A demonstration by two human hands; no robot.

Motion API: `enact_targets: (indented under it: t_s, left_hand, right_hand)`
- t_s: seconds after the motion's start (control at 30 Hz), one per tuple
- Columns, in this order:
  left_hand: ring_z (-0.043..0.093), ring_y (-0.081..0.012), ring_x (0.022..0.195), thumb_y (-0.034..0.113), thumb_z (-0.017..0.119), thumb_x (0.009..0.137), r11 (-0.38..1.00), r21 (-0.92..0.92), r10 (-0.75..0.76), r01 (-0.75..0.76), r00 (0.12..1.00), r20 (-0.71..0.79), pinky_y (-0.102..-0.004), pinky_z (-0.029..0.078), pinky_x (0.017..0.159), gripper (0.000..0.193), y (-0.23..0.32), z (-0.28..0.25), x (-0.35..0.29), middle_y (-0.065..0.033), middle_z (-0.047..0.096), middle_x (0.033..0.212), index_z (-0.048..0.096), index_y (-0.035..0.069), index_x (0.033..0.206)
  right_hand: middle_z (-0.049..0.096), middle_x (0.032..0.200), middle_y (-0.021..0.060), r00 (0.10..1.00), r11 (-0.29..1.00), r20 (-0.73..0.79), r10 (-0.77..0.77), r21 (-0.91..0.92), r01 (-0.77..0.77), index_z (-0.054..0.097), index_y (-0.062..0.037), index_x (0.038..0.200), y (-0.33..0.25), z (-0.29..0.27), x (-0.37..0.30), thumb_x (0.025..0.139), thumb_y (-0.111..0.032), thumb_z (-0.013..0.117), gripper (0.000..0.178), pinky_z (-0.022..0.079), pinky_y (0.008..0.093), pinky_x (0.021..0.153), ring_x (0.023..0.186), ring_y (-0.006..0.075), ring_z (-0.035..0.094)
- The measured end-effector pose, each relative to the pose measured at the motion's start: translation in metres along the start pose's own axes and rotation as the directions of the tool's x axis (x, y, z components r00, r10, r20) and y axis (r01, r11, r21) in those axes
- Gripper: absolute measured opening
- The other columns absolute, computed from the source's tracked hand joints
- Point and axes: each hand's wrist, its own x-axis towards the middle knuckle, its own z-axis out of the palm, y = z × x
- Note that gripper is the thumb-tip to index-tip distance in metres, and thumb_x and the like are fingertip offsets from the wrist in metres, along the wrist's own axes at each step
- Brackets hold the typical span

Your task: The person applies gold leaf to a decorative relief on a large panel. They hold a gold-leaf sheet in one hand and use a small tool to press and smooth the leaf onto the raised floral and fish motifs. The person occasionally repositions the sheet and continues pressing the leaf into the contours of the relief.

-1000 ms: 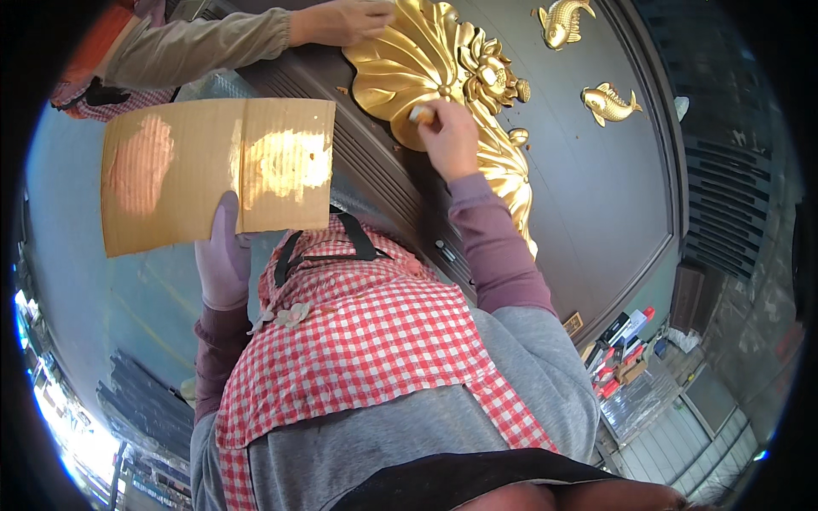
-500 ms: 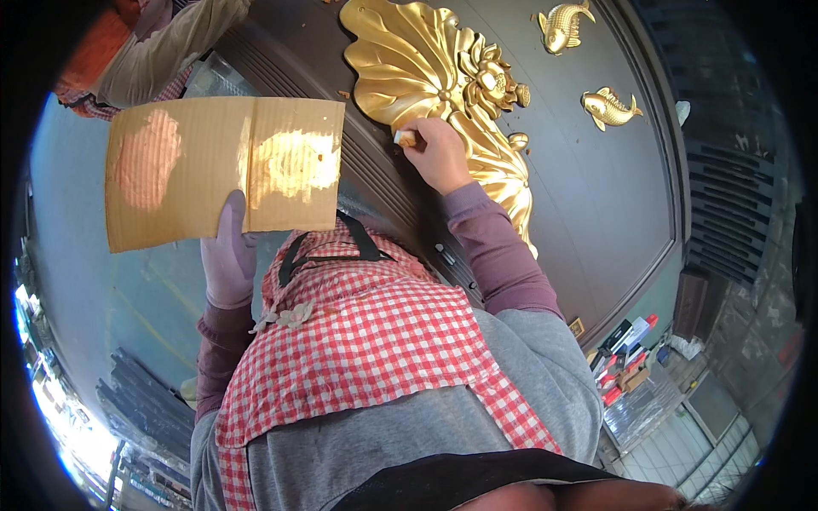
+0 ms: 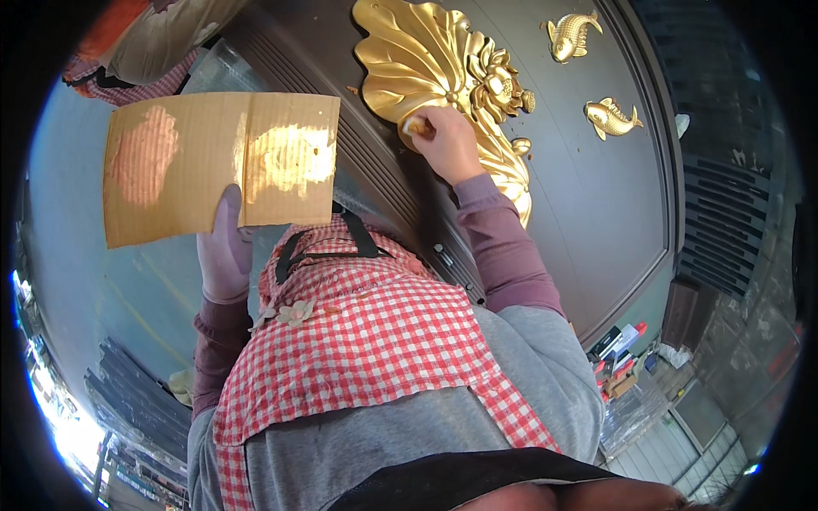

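My left hand (image 3: 225, 251), in a pale purple glove, grips a piece of corrugated cardboard (image 3: 204, 170) by its lower edge, thumb in front. The cardboard carries a coppery patch on its left part and a shiny gold patch on its right. Bare, my right hand (image 3: 449, 146) pinches a small white pad stained brownish gold (image 3: 417, 127), perhaps a sponge; its exact kind is hard to make out. The pad is at the lower edge of a large gold lotus leaf relief (image 3: 409, 55) with a gold flower (image 3: 498, 85), mounted on a dark brown panel (image 3: 588, 204).
Two gold fish ornaments (image 3: 613, 117) sit on the panel farther right. At the upper left is another person's sleeve (image 3: 166, 43). Boxes and small items (image 3: 620, 362) lie at the lower right. Dark slatted pieces (image 3: 724, 221) stand beyond the panel.
My right hand with the pad has moved slightly up and right along the leaf's edge. The cardboard in my left hand has shifted a little left and up.
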Motion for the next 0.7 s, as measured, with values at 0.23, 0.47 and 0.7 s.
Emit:
enact_targets:
  t_s: [0.23,0.47,0.7]
  left_hand:
    - [0.068,-0.0399,0.099,-0.002,0.059,0.105,0.781,-0.523,-0.37,0.34,0.928,0.051,-0.0445,0.058,0.09,0.022,0.019,0.004,0.009,-0.0235,0.07,0.114,0.067,-0.007,0.126]
    - [0.068,-0.041,0.101,-0.001,0.058,0.107,0.953,-0.254,-0.164,0.165,0.986,0.025,-0.0447,0.058,0.09,0.023,0.012,-0.003,0.006,-0.0237,0.07,0.116,0.067,-0.008,0.126]
    - [0.071,-0.0283,0.11,-0.004,0.066,0.105,0.95,-0.261,-0.169,0.173,0.985,0.04,-0.0389,0.061,0.093,0.03,-0.022,0.012,-0.007,-0.0188,0.07,0.124,0.061,-0.009,0.134]
  right_hand:
    - [0.069,0.088,0.0132,1.0,1.0,0.018,0.0,-0.014,0.0,0.07,-0.009,0.097,0.004,0.003,-0.017,0.08,-0.012,0.082,0.021,0.055,0.0465,0.079,0.09,0.0362,0.068]
    - [0.072,0.094,0.0155,0.999,0.999,-0.001,-0.042,-0.002,0.042,0.075,-0.007,0.103,-0.013,0.0,0.007,0.082,-0.012,0.082,0.023,0.057,0.0462,0.082,0.09,0.0372,0.07]
    - [0.071,0.086,0.0105,1.0,0.987,0.021,0.015,-0.162,-0.011,0.072,-0.0093,0.094,0.011,-0.043,-0.016,0.077,-0.009,0.08,0.018,0.055,0.0462,0.078,0.087,0.0351,0.068]
